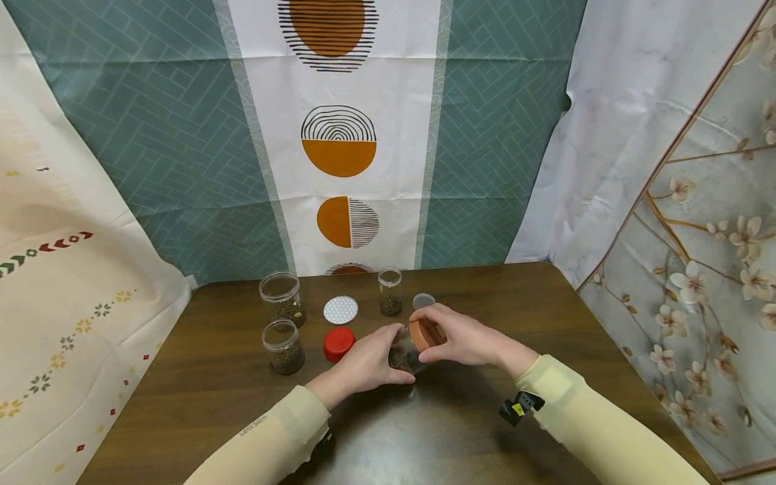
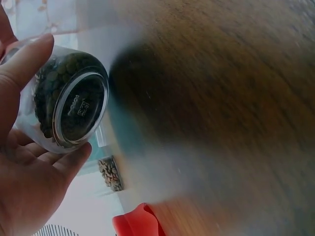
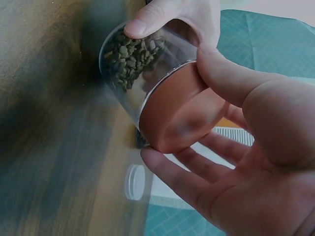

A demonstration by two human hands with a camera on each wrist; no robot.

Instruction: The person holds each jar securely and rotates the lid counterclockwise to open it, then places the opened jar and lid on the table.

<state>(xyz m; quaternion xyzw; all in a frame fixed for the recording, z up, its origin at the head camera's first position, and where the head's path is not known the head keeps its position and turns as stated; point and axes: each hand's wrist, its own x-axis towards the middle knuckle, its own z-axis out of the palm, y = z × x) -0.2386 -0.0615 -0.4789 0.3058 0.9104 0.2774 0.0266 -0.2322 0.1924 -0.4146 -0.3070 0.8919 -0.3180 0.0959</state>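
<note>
Tilted over the table, a clear plastic jar [image 3: 132, 61] is partly filled with small brown pellets. My left hand [image 1: 371, 360] grips the jar's body, thumb on one side and fingers on the other; its embossed base [image 2: 81, 105] faces the left wrist camera. My right hand [image 1: 459, 337] holds an orange-brown lid [image 3: 184, 110] by its edge, thumb and fingertips spread around it. That lid sits at the jar's mouth. To the left of the left hand lies a red lid [image 1: 338, 343].
Two lidless jars of pellets, a larger one [image 1: 279, 289] and a nearer one [image 1: 283, 343], stand on the left. Behind the hands are a patterned white disc [image 1: 341, 310], a narrow jar [image 1: 391, 296] and a small translucent lid [image 1: 423, 300]. Curtains hang around the wooden table [image 1: 509, 296].
</note>
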